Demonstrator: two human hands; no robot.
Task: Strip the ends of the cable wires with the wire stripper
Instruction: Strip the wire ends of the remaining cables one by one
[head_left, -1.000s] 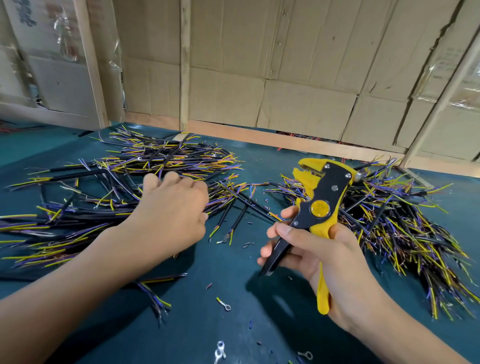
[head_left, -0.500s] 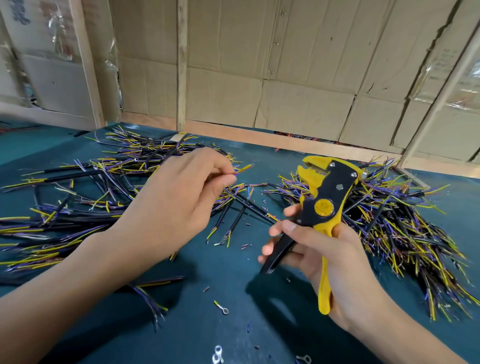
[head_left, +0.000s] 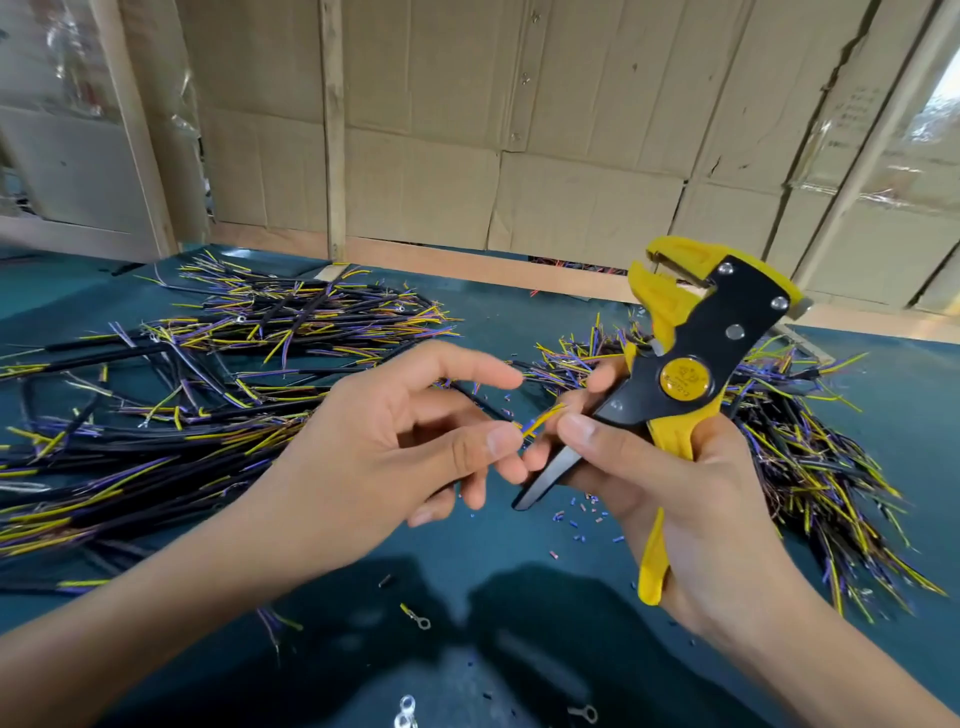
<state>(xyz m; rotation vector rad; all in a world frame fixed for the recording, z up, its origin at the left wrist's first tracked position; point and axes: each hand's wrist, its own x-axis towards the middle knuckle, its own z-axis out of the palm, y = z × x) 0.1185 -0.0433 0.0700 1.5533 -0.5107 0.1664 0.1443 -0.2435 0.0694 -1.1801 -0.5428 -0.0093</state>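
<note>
Your left hand (head_left: 395, 447) pinches a cable (head_left: 537, 422); your right hand (head_left: 670, 467) grips the wire stripper (head_left: 691, 374), its head raised ready for the wire ends.

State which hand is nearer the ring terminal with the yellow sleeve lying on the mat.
Left. The left hand is above and just left of the ring terminal; the right hand, gripping the wire stripper, is farther right.

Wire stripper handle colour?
Yellow, with a black body: the yellow-and-black wire stripper, clearest in the head view.
</note>
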